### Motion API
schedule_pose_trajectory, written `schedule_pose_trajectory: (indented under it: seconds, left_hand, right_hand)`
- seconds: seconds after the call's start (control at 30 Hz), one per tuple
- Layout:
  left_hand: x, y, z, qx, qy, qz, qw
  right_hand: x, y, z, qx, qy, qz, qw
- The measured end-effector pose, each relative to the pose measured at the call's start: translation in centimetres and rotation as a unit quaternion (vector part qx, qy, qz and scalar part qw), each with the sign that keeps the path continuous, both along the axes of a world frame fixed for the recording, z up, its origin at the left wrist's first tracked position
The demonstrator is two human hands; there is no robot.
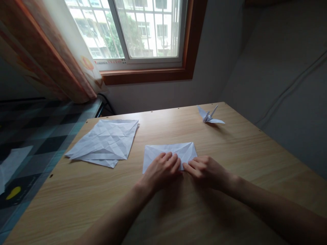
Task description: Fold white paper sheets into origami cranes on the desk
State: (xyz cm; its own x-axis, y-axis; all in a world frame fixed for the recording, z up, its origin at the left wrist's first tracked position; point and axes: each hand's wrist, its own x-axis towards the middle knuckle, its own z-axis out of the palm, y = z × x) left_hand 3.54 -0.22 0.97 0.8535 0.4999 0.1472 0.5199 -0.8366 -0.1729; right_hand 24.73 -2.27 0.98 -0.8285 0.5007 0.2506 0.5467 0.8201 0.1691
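Note:
A white sheet of paper (155, 150), folded into a rectangle and marked with diagonal creases, lies on the wooden table in front of me. My left hand (165, 168) rests over its near middle, fingers curled close together and pressing on the near edge, which it partly covers. Close beside it, my right hand (201, 169) has its fingers bent and closed at the near right edge of the sheet. The fingertips of both hands almost meet. Whatever lies beneath the left palm is hidden.
A folded paper crane (209, 118) stands at the table's far right. Several creased paper sheets (109, 137) are stacked at the left. The wooden table (245, 153) borders a bed with a checked cover (63, 117). A window (150, 30) and an orange curtain (51, 47) are behind.

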Motion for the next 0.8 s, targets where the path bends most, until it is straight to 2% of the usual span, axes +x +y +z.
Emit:
schedule_pose_trajectory:
  seconds: [0.07,0.13,0.2,0.27,0.3,0.37,0.43,0.5,0.57,0.67,0.8]
  left_hand:
    - [0.2,-0.1,0.0,0.027,0.026,-0.011,0.999]
    - [0.0,-0.2,-0.1,0.038,0.021,-0.019,0.999]
    - [-0.4,-0.2,-0.4,0.016,-0.037,-0.003,0.999]
    - [-1.0,-0.1,-0.6,-0.041,-0.148,0.072,0.986]
    - [-1.2,0.1,-0.7,-0.079,-0.215,0.129,0.965]
    - [-1.8,0.6,-0.6,-0.166,-0.334,0.227,0.900]
    - [-2.2,1.1,-0.4,-0.235,-0.412,0.262,0.840]
    - [-2.4,1.5,-0.1,-0.270,-0.450,0.266,0.809]
    - [-2.5,1.7,0.0,-0.285,-0.461,0.263,0.798]
    - [-2.5,1.7,0.1,-0.304,-0.457,0.252,0.797]
    - [-2.5,1.5,0.0,-0.301,-0.453,0.245,0.803]
  right_hand:
    - [-0.1,0.4,-0.3,-0.019,0.075,-0.014,0.997]
    - [0.3,1.0,-0.6,-0.046,0.192,-0.035,0.980]
    - [1.0,1.7,-0.9,-0.088,0.320,-0.060,0.941]
    - [2.0,2.5,-1.1,-0.164,0.412,-0.082,0.893]
    - [2.6,2.9,-1.3,-0.204,0.450,-0.087,0.865]
    - [3.4,3.7,-1.7,-0.306,0.493,-0.082,0.810]
    - [3.7,4.4,-2.1,-0.360,0.505,-0.102,0.778]
    - [3.4,5.2,-2.3,-0.369,0.499,-0.140,0.771]
    - [2.8,6.1,-2.2,-0.365,0.502,-0.159,0.768]
    - [2.1,7.7,-1.7,-0.389,0.512,-0.134,0.754]
    - [2.1,8.8,-0.9,-0.419,0.458,-0.119,0.775]
